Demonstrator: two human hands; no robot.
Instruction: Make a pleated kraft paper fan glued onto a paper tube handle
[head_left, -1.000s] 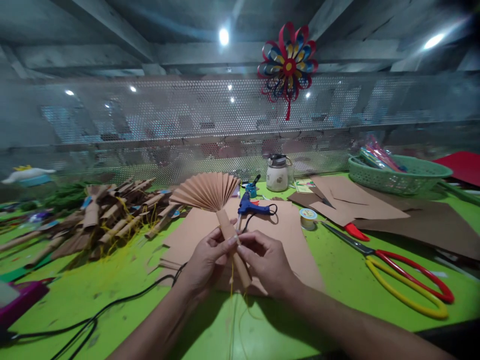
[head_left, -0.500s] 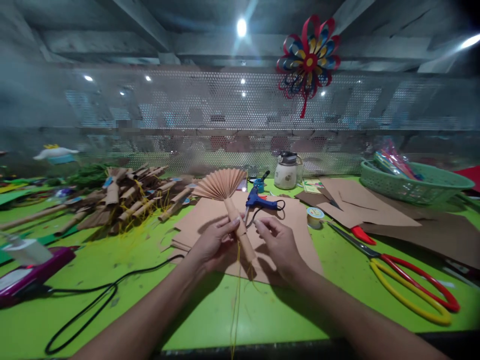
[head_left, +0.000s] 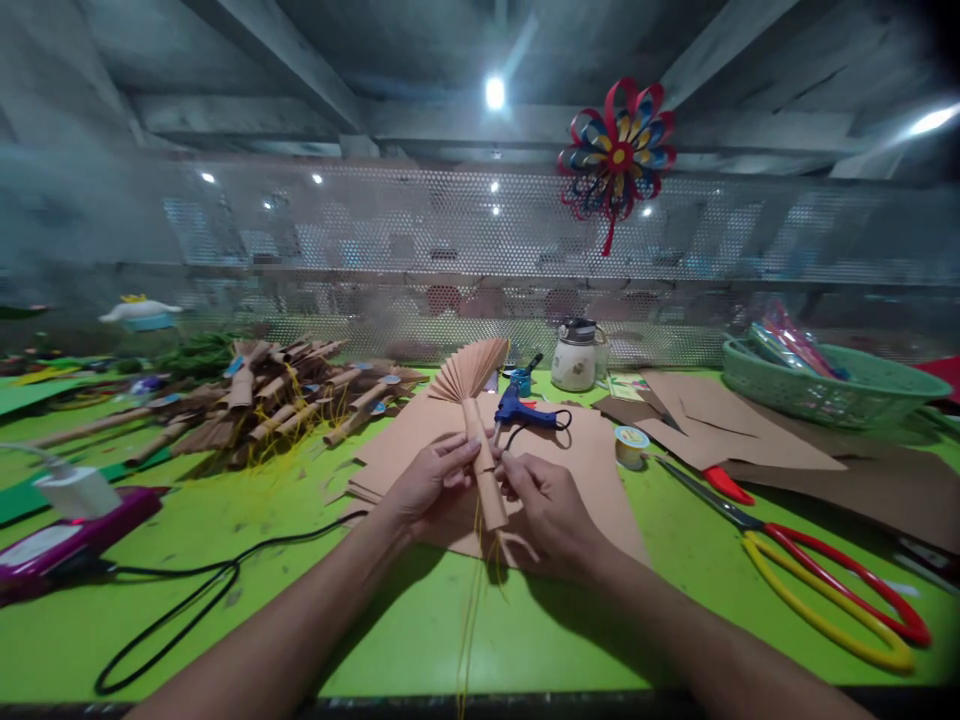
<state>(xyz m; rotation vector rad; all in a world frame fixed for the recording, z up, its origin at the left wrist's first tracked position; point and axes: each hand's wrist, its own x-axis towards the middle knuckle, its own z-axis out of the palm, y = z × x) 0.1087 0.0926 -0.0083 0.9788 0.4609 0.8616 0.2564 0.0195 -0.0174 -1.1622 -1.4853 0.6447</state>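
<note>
A pleated brown paper fan (head_left: 471,372) with a rolled paper handle (head_left: 491,495) leans away from me. My left hand (head_left: 431,480) is closed round the handle from the left, thumb on top. Beside the handle's right side, my right hand (head_left: 551,505) is closed in a pinch, its fingertips at or very near the paper. Whatever is between those fingertips is too small or hidden to make out. Yellow string (head_left: 471,610) hangs from the handle toward the table's front edge. Under both hands lie brown paper sheets (head_left: 592,470).
A blue glue gun (head_left: 529,410) lies just beyond my hands. Large scissors (head_left: 795,560), a small spool (head_left: 631,446) and a green basket (head_left: 840,385) are on the right. At left are a heap of paper fans (head_left: 285,395), a purple power strip (head_left: 82,535) and a black cable (head_left: 240,550).
My right hand has moved left and down to the handle, its fingertips drawing together. The fan has turned slightly and its head tilts more to the right. The camera's view has shifted upward.
</note>
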